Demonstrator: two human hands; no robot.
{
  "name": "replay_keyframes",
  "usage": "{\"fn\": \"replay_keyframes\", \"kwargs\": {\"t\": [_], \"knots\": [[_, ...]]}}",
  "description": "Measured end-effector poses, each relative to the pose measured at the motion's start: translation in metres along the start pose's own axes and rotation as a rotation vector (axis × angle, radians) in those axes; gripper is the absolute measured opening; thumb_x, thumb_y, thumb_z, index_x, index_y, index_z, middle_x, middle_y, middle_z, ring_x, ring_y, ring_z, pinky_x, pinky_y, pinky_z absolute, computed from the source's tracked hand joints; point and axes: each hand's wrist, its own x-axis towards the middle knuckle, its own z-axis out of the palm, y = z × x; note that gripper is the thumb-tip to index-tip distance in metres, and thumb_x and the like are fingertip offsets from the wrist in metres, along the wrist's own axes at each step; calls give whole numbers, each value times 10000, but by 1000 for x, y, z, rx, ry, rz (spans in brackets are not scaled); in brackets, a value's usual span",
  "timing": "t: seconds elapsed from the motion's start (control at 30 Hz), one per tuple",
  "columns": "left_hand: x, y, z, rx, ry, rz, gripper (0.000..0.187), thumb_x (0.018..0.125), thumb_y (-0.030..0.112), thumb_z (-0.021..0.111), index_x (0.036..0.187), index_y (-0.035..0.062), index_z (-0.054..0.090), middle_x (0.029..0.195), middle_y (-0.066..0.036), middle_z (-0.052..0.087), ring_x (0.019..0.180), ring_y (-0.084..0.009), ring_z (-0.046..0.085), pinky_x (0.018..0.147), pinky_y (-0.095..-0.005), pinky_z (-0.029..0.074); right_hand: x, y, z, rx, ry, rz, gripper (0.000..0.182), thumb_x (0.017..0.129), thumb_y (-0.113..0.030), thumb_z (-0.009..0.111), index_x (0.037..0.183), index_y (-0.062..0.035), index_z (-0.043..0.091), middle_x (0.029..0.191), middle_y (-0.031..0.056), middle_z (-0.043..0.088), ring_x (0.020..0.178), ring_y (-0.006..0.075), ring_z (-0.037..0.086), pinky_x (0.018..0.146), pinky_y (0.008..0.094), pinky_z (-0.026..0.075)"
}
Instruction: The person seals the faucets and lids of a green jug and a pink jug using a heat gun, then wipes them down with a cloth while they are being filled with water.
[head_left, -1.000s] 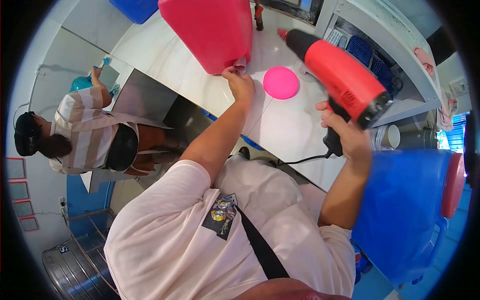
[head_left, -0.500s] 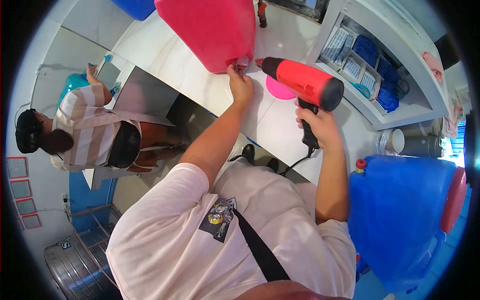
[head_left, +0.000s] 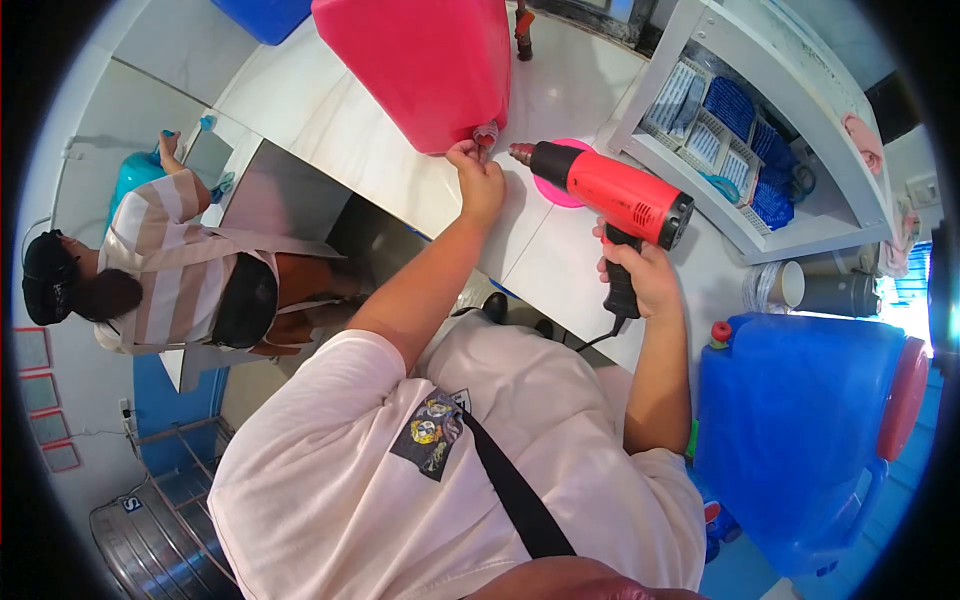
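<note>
A large red plastic container (head_left: 425, 65) rests on the white tiled counter, with a small spout (head_left: 485, 133) at its near lower corner. My left hand (head_left: 476, 182) has its fingers closed at that spout; what they pinch is too small to make out. Gripped by its black handle, a red and black heat gun (head_left: 615, 190) is in my right hand (head_left: 643, 268). The gun's metal nozzle points left, a short gap from the spout. Below the gun's front part lies a round pink lid (head_left: 562, 175), partly covered by it.
A white shelf (head_left: 745, 235) with baskets of packets stands at the right. Beside the counter is a blue container (head_left: 800, 430). Another person (head_left: 180, 240) works at the left with a teal container (head_left: 135, 185). A steel tank (head_left: 150, 550) stands lower left.
The heat gun has swung slightly, its rear end lower and its nozzle now a bit further down. My left hand has shifted slightly down at the spout.
</note>
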Motion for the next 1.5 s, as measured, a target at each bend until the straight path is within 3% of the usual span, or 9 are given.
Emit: {"fn": "replay_keyframes", "kwargs": {"t": [0.2, 0.47, 0.53, 0.77, 0.9, 1.1, 1.27, 1.4, 1.5], "knots": [[3, 19, 4, -84, 145, -345, 403, 860, -127, 435, 1200, 35, 291, 1099, -116, 543, 973, -170, 608, 865, -289, 478, 10, 15, 10, 62, 3, -26, 465, 870, -89, 638, 1316, 17, 563, 1163, 98, 645, 767, 163, 636, 661, 313, 548], [15, 32, -18, -947, 185, -689, 232, 945, -34, 441, 1151, 67, 405, 1069, -61, 562, 978, -176, 587, 990, -388, 431, -30, -23, 13, 283, -158, -325, 593, 824, -73, 651, 1376, 58, 478, 1384, 225, 546, 826, 228, 677, 651, 347, 597], [2, 71, -21, -700, 189, -729, 289, 940, -27, 542, 1160, 100, 405, 1115, -50, 545, 875, -136, 555, 794, -264, 473, -39, -45, 9, 238, -155, -498, 694, 790, -160, 708, 1383, 95, 454, 1391, 271, 545, 765, 243, 680, 601, 345, 592], [128, 132, -128, -304, 193, 244, 347, 1002, 210, 604, 1241, 52, 410, 1217, -119, 549, 1112, -196, 563, 927, -340, 476, -80, -181, 31, -125, 283, -979, 605, 881, -219, 651, 1371, 100, 495, 1241, 227, 638, 752, 177, 642, 583, 256, 505], [254, 229, -126, -419, -207, 392, 421, 1041, 240, 508, 1383, 18, 404, 1391, -153, 540, 1277, -222, 521, 1033, -385, 451, -57, -265, -2, -551, 702, -667, 363, 817, -293, 747, 998, 13, 675, 743, 39, 643, 627, 123, 578, 607, 283, 471], [318, 193, -115, -225, -557, 238, 548, 1059, 402, 425, 1461, 30, 439, 1429, -121, 550, 1315, -249, 521, 1106, -397, 415, 18, -330, -55, -1608, 938, -439, 483, 735, -296, 705, 1124, -10, 686, 893, 221, 726, 878, 321, 727, 797, 412, 546], [269, 245, -92, -350, -422, -90, 522, 1060, 409, 424, 1408, 32, 525, 1379, -109, 589, 1259, -219, 564, 1083, -366, 439, 36, -335, -44, -1710, 833, -150, 473, 798, -312, 743, 1166, -20, 685, 1012, 217, 736, 976, 386, 706, 887, 443, 542], [266, 239, -91, -340, -367, -46, 497, 1069, 378, 408, 1397, 26, 532, 1346, -107, 608, 1223, -208, 580, 1056, -354, 455, 41, -313, -8, -1764, 1114, -861, 434, 906, -300, 667, 1300, -123, 626, 1166, 173, 687, 1123, 340, 647, 952, 438, 515], [265, 234, -94, -279, -363, -10, 496, 1069, 368, 400, 1398, 20, 528, 1346, -108, 603, 1218, -207, 578, 1053, -350, 454, 65, -290, 84, -1469, 762, -1146, 375, 936, -254, 612, 1278, -99, 615, 1218, 153, 650, 1120, 359, 627, 954, 457, 507]]}}
